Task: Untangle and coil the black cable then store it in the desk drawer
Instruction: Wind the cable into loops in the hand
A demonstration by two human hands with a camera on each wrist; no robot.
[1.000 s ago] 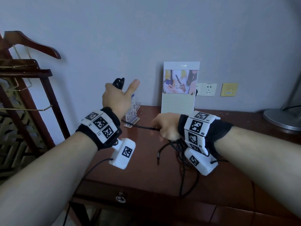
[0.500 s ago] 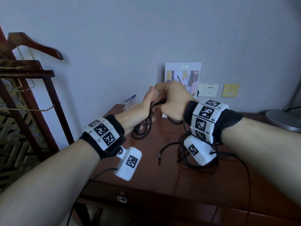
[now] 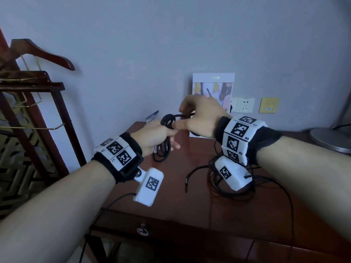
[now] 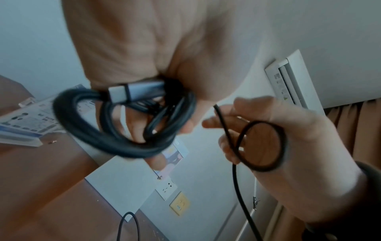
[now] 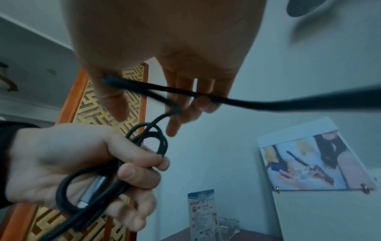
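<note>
My left hand [image 3: 161, 139] grips a small coil of the black cable [image 3: 167, 128] above the brown desk [image 3: 171, 196]. A silver plug [image 4: 136, 93] lies inside that coil [image 4: 123, 130]. Just right of it, my right hand [image 3: 187, 118] holds a strand with a fresh loop [image 4: 261, 146] around its fingers [image 5: 185, 106]. From there the strand [image 5: 268, 104] runs down to a loose tangle [image 3: 228, 186] on the desk, partly hidden under my right wrist. The drawer, with its metal knob [image 3: 142, 229], is closed at the desk's front.
A white picture board [image 3: 212, 82] leans on the wall behind my hands, with wall sockets [image 3: 245, 105] beside it. A small card stand [image 3: 152, 117] sits at the desk's back left. At far right is a lamp base [image 3: 330, 137]. A wooden rack with a hanger [image 3: 38, 54] stands left.
My right hand rose from the desk with a strand and met the left hand. The left hand came down and rightward with the coil, and another loop is now against it.
</note>
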